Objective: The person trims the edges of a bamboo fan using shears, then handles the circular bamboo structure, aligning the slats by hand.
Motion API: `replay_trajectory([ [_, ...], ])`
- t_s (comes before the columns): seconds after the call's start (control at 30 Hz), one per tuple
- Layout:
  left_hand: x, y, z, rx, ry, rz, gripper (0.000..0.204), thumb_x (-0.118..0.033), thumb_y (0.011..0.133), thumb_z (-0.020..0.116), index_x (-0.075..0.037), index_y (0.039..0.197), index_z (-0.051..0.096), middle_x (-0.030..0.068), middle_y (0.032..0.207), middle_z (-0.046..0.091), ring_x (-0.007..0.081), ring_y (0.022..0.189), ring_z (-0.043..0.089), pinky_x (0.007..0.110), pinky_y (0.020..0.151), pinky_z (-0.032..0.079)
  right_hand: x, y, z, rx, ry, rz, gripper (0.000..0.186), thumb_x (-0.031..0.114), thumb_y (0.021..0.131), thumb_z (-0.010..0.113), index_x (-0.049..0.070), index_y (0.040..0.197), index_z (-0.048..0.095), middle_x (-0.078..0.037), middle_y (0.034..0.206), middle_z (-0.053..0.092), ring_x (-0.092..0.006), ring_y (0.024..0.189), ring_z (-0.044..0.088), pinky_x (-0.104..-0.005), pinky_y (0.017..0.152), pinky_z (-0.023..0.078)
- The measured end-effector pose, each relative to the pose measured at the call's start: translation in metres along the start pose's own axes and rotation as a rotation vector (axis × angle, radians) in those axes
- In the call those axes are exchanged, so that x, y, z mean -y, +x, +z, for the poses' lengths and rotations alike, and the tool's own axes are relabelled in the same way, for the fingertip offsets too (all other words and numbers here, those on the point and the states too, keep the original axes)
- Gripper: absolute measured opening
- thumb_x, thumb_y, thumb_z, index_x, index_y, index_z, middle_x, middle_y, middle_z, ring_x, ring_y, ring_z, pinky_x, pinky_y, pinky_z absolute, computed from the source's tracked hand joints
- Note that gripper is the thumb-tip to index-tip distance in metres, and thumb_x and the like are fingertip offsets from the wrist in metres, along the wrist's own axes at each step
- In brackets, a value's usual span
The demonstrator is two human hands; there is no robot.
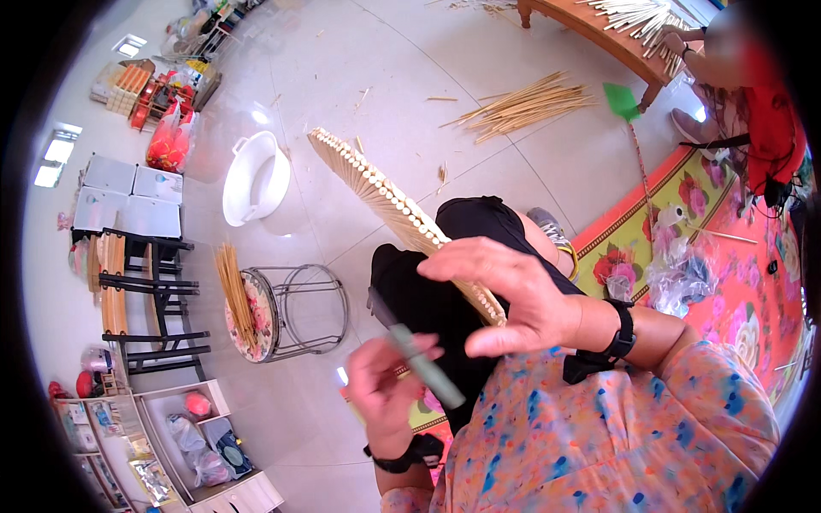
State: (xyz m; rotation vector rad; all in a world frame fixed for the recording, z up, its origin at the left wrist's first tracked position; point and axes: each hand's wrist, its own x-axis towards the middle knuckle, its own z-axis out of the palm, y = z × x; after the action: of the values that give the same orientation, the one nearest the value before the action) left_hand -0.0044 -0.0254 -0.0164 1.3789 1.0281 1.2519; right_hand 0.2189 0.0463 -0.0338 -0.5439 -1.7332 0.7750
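Observation:
A fan-like row of tightly packed pale sticks (376, 187), with round cut ends along one edge, lies diagonally over my black-clad lap. My right hand (513, 299) is over its near end, fingers spread and thumb apart, the fingertips at the sticks. Below and left of it, my left hand (389, 380) has curled fingers round a long tool (428, 368) with a pale green lower part and a darker upper part, both blurred by motion. Whether the far end of the tool touches anything is unclear.
Loose sticks (522, 107) lie on the tiled floor; more rest on a round stool (255, 338). A white basin (250, 184), stacked furniture and shelving stand left. At upper right another person (765, 111) handles sticks at a wooden table (590, 43). A flowered mat (727, 282) lies right.

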Motion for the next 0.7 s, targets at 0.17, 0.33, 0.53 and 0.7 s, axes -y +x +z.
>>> replay_trajectory([
  [0.17,0.018,0.019,0.041,0.359,0.218,0.066,0.048,0.009,0.088,0.061,0.003,0.132,0.042,0.0136,0.122,0.062,0.0184,0.104,0.064,0.03,0.09,0.051,0.014,-0.019,0.003,0.017,0.403,0.272,0.036,0.026,0.096,0.062,-0.003,0.117,0.058,-0.015,0.105,0.066,-0.0258,0.093,0.066,-0.0352,0.084,0.053],
  [0.33,0.016,0.029,0.047,0.256,0.561,0.276,0.037,0.006,0.084,0.069,0.003,0.119,0.058,0.0154,0.105,0.07,0.0264,0.089,0.07,0.032,0.079,0.055,0.007,-0.035,-0.008,-0.248,0.5,0.281,0.022,0.018,0.101,0.049,-0.002,0.108,0.054,-0.013,0.101,0.066,-0.0208,0.089,0.064,-0.0338,0.081,0.052],
  [0.53,0.019,0.027,0.038,0.215,0.235,0.11,0.042,-0.016,0.089,0.073,0.0,0.123,0.055,0.0126,0.119,0.063,0.0228,0.103,0.064,0.032,0.084,0.053,0.011,-0.017,-0.006,-0.126,0.669,0.22,0.028,0.027,0.102,0.046,0.0,0.108,0.045,-0.019,0.1,0.064,-0.0256,0.096,0.063,-0.0414,0.089,0.05],
  [0.7,0.018,0.007,0.017,0.032,-0.287,-0.332,0.061,-0.025,0.084,0.079,-0.001,0.132,0.05,0.0064,0.119,0.061,0.0163,0.105,0.062,0.03,0.088,0.052,0.015,0.012,0.021,0.158,0.449,0.145,0.029,0.024,0.102,0.05,-0.002,0.115,0.052,-0.018,0.108,0.062,-0.0303,0.098,0.064,-0.0387,0.086,0.052],
])
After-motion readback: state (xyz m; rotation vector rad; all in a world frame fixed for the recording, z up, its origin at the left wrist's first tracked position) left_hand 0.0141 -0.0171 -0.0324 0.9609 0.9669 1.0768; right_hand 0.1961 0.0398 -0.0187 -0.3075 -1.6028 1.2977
